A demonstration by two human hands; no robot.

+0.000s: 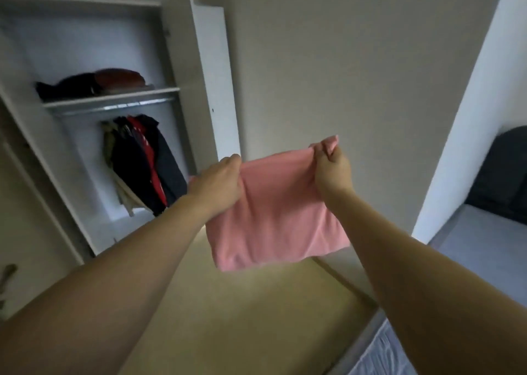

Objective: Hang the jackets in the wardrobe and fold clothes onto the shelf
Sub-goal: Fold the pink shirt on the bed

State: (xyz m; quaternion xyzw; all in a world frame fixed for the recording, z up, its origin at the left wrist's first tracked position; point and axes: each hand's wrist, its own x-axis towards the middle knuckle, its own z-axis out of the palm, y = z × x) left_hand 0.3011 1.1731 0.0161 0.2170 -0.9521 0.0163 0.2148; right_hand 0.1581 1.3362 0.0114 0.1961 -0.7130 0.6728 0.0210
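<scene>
While both hands pinch the top edge of the pink garment (273, 212), left hand (219, 180) and right hand (332, 172) at opposite corners, it hangs in mid-air, long axis crosswise, the wardrobe shelf (111, 98) up-left, nearer the left hand.

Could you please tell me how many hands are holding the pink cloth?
2. The left hand grips the upper left edge of the pink fabric cloth; the right hand pinches its bunched upper right corner. The cloth hangs between them.
</scene>
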